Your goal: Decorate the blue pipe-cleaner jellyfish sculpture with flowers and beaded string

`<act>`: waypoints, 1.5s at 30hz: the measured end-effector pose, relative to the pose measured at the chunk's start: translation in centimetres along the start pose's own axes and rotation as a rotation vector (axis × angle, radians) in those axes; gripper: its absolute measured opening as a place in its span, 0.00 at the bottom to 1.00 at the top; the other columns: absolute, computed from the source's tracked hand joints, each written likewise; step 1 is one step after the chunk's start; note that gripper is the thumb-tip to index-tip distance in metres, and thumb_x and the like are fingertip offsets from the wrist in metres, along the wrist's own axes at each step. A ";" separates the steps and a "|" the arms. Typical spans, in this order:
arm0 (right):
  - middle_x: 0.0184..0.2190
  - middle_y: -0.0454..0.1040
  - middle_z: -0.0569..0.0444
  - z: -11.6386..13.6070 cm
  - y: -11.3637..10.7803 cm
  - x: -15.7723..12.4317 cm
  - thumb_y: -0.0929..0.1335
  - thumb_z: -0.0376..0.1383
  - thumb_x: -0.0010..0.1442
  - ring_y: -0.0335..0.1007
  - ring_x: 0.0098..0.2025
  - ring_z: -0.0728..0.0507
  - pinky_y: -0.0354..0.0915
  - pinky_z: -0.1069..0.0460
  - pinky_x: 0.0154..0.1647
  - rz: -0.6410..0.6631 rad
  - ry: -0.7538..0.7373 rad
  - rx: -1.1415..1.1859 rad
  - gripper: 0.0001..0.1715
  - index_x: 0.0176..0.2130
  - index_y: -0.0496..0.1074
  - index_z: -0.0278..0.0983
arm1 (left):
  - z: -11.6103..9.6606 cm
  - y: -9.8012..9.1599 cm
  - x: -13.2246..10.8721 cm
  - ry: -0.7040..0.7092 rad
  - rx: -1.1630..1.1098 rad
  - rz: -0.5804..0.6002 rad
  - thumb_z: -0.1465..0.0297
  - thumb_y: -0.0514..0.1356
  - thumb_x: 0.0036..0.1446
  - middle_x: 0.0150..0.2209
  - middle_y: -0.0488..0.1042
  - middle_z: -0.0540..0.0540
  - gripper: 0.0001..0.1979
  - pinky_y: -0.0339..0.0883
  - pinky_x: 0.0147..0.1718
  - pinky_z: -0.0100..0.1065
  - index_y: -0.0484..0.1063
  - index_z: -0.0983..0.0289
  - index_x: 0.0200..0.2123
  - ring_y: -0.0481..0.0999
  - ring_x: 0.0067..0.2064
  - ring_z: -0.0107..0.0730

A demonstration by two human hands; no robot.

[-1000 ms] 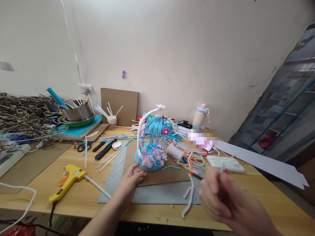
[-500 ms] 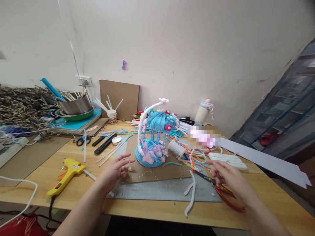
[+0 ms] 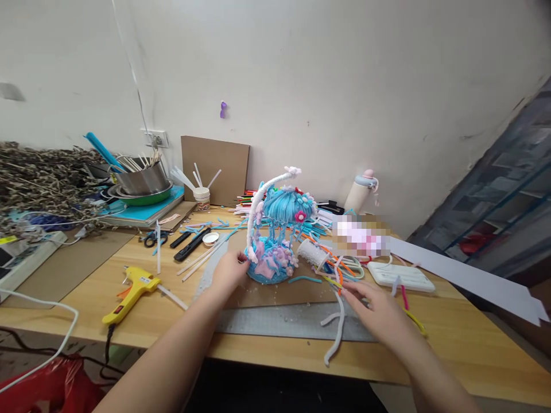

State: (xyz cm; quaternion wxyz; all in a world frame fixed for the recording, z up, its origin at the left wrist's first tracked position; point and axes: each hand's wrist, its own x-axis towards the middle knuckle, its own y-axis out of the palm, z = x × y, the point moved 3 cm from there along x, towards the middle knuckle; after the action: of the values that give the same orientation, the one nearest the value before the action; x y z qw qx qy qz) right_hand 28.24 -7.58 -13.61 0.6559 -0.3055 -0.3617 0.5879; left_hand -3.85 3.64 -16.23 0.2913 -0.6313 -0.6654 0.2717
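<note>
A fuzzy blue jellyfish ornament (image 3: 284, 206) made of pipe cleaners hangs over a round blue base with pink trim (image 3: 271, 269); a white curved stem (image 3: 255, 215) rises on its left. My left hand (image 3: 232, 274) grips the left edge of that base, fingertips partly hidden behind it. On the right, my right hand (image 3: 372, 304) is closed, thumb and forefinger together at loose pipe cleaners (image 3: 340, 281) in yellow and orange. A white cup (image 3: 310, 254) lies tipped beside them. Pink and yellow strands (image 3: 415, 322) show past the hand's far side.
A yellow glue gun (image 3: 133, 292) lies at left, near scissors (image 3: 155, 238) and black cutters (image 3: 192, 245). Cardboard (image 3: 245, 298) lies over a grey mat (image 3: 275, 324). A white power strip (image 3: 400, 276), a bottle (image 3: 357, 192) and a steel pot (image 3: 140, 180) stand around.
My left hand has moved right and forward onto the ornament's base. My right hand has moved left to the pipe cleaners; the red-handled scissors beneath it no longer show. The view has shifted slightly.
</note>
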 end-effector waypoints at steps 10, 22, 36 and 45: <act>0.40 0.74 0.50 6.1 4.4 -1.1 0.62 0.39 0.62 0.70 0.43 0.42 0.65 0.49 0.44 0.177 -0.199 0.142 0.14 0.39 0.75 0.37 | 0.6 0.6 0.7 -0.022 -0.022 0.007 0.67 0.60 0.47 0.27 0.77 0.55 0.07 0.60 0.28 0.30 0.74 0.64 0.25 0.76 0.33 0.38; 0.44 0.72 0.49 9.3 9.6 -1.0 0.65 0.35 0.58 0.68 0.47 0.39 0.62 0.47 0.49 0.187 -0.229 0.056 0.14 0.45 0.71 0.37 | 0.9 0.9 0.8 -0.049 -0.144 0.015 0.68 0.61 0.43 0.19 0.73 0.51 0.06 0.61 0.25 0.29 0.74 0.65 0.23 0.74 0.27 0.35; 0.35 0.71 0.50 9.2 10.0 -0.8 0.61 0.27 0.57 0.67 0.38 0.43 0.60 0.51 0.39 0.158 -0.247 -0.019 0.08 0.31 0.67 0.36 | 1.7 0.4 -0.8 -0.015 -0.194 -0.007 0.61 0.64 0.42 0.26 0.73 0.51 0.19 0.61 0.30 0.33 0.69 0.65 0.37 0.74 0.31 0.38; 0.30 0.73 0.58 15.1 1.2 -0.5 0.64 0.31 0.58 0.66 0.31 0.49 0.55 0.54 0.31 0.258 -0.418 0.100 0.05 0.36 0.68 0.39 | 1.1 -2.7 -4.7 -0.270 -0.990 0.249 0.68 0.65 0.42 0.28 0.71 0.48 0.26 0.59 0.28 0.28 0.65 0.64 0.46 0.69 0.27 0.25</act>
State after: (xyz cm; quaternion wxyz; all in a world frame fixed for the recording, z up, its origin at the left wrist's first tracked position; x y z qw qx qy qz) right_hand 14.90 -8.31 -6.34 0.5007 -0.1883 -0.4179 0.7343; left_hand -6.31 -1.21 -15.25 -0.1646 -0.7270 -0.6657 0.0362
